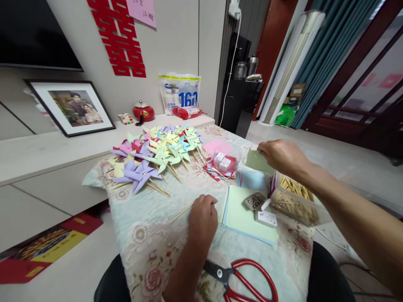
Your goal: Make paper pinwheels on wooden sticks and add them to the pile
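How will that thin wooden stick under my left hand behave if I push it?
The wooden stick looks round and thin, so it would probably roll on the tablecloth. It seems very light and likely snaps easily. The left hand covers one end.

Pinwheel pile [154, 157] sits far-left on your table [151, 247], sticks pointing toward you. Your left hand [203, 218] rests mid-table on a loose stick [181, 214]. Paper stack [244, 216] lies just right of it, stick box [296, 201] beyond that (right edge). Your right hand [281, 157] is over the box. Scissors [245, 279] lie nearest you.
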### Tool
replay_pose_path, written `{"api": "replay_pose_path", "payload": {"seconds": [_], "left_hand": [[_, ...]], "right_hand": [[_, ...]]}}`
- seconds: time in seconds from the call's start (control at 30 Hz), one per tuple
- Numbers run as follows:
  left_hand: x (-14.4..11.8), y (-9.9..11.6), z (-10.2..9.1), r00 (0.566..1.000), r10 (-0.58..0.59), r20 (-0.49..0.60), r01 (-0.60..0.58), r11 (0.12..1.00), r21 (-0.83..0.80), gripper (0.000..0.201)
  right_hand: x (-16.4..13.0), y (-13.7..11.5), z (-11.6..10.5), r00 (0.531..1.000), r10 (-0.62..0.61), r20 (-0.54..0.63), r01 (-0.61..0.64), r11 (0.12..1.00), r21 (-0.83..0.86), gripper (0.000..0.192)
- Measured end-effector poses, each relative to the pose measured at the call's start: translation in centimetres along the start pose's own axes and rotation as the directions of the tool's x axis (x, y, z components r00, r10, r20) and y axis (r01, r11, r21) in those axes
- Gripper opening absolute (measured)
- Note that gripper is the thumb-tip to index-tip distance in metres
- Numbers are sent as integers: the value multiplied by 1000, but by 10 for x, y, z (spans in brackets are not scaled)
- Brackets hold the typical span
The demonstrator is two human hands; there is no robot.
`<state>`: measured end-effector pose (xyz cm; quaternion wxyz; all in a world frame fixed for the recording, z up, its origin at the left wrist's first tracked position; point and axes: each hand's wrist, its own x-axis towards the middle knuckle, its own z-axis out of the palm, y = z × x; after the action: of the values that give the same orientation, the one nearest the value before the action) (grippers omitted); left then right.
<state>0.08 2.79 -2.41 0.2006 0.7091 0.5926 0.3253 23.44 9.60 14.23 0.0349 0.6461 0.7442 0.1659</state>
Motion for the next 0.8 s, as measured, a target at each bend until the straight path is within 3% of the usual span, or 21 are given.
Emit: {"api": "replay_pose_path", "payload": {"seconds": [0.07,0.13,0.23,0.3,0.43,0.6,0.7,0.8], "left_hand": [[-20,9,-8,995,12,97,-14,1000,20,23],[-48,18,-12,961,134,242,-138,990,-4,17],[-85,28,-11,857,321,404,-359,933,20,19],[-100,30,-9,840,348,416,-412,908,73,32],[-108,19,-14,853,389,348,-437,897,69,21],[-121,0,-34,843,502,193,-506,862,-34,14],[-135,-10,-50,839,536,95,-526,843,-116,10],[-143,-22,-65,895,445,-38,-446,891,-88,14]], "right_hand": [[-23,-13,-11,988,-32,-151,45,995,88,26],[-45,-28,-15,965,-53,-257,128,950,286,25],[-71,-53,-5,958,-64,-280,227,767,600,23],[-82,-69,8,972,-37,-233,202,635,745,19],[-94,-98,40,995,35,-97,76,382,921,18],[-106,-130,74,992,50,115,-118,82,990,22],[-111,-145,86,982,7,191,-191,-11,982,23],[-113,-156,91,976,-39,215,-217,-52,975,23]]}}
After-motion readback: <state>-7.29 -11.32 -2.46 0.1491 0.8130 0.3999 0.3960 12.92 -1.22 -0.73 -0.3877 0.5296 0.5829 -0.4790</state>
